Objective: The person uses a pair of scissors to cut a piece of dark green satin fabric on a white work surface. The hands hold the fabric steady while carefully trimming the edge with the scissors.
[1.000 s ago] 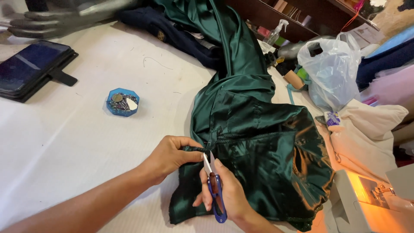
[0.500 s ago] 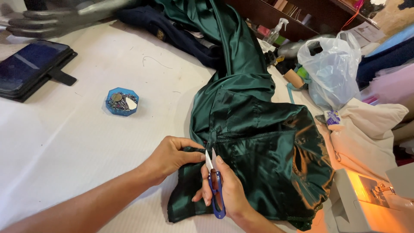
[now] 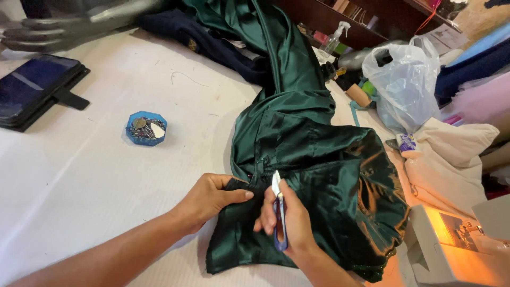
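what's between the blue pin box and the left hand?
Nothing. In the head view, only bare white table lies between the blue pin box and the left hand, which pinches the green fabric.

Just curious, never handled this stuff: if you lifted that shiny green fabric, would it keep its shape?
Probably not. The green satin garment lies in soft folds, so it likely droops. Its glossy sheen suggests slipperiness; the left hand pins it flat.
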